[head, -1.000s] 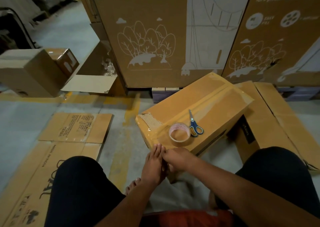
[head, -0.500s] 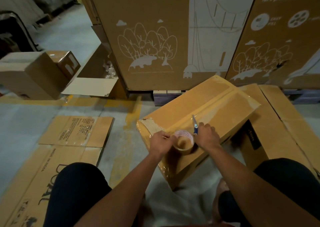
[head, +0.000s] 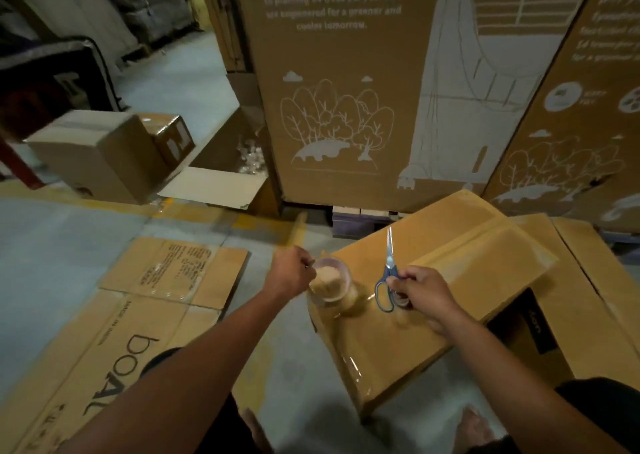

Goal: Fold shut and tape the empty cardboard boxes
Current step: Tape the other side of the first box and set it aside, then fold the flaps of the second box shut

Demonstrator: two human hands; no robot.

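Both tools, which lay loose on the box's lid a second ago, are now lifted: the left hand (head: 289, 275) grips the tape roll (head: 330, 279) and the right hand (head: 420, 289) pinches the handles of the blue scissors (head: 388, 273), blades pointing away, so this cardboard box (head: 433, 301), already folded shut and glossy with tape directly under both hands, looks finished. Flattened cardboard (head: 114, 318) lies on the grey concrete floor (head: 62, 242) left of the left hand, and tall printed cartons (head: 346, 90) stand beyond both hands.

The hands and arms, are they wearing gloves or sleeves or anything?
No gloves. The left hand and right hand are bare, with no rings or watch showing. Both forearms are bare too, with no sleeves in view. They are a person's arms, so no cables or markings.
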